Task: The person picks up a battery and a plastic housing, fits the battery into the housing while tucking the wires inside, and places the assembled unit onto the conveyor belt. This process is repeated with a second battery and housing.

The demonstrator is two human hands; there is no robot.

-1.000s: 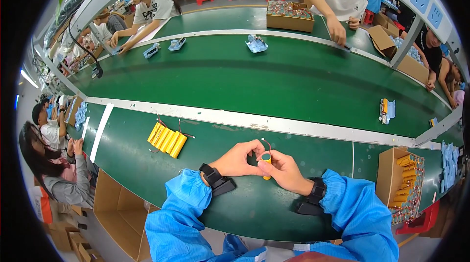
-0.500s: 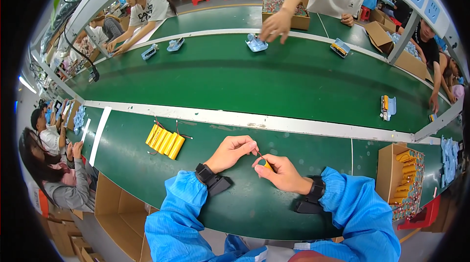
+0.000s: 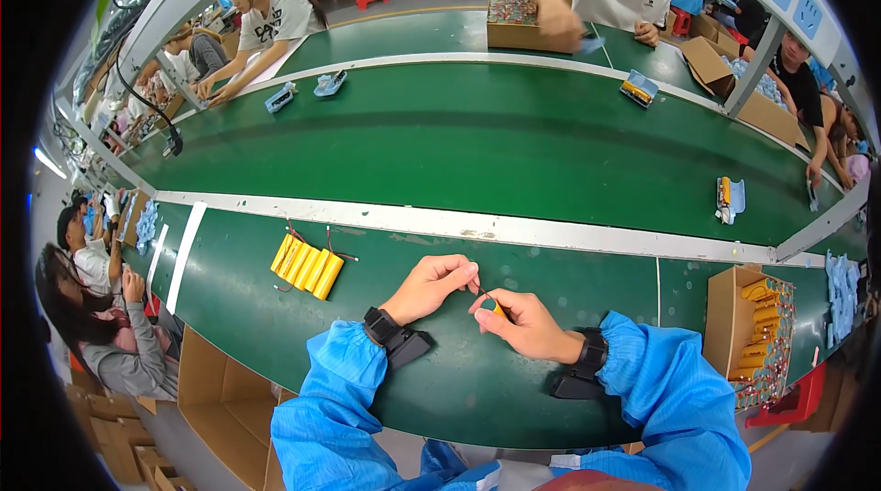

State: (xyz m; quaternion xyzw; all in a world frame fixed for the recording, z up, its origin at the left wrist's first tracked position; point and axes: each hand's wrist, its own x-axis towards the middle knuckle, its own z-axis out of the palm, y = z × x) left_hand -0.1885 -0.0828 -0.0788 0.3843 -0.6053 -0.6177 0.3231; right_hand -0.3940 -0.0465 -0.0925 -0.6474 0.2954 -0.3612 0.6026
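Observation:
Over the near green bench, my right hand is closed around a yellow battery, of which only a small part shows between thumb and fingers. My left hand pinches the thin dark wire that runs from that battery, with fingertips close to those of the right. Left of my hands, a row of yellow batteries lies on the bench, with red and dark leads sticking out at its ends.
A cardboard box of yellow batteries stands at right, beside blue pieces. Beyond the white rail, blue cases sit on the green belt. Co-workers sit across and at left. An open carton stands below the bench.
The co-worker across has taken a blue case off the belt and drawn the arm back beside the far carton. My hands have barely moved, keeping hold of the battery and wire.

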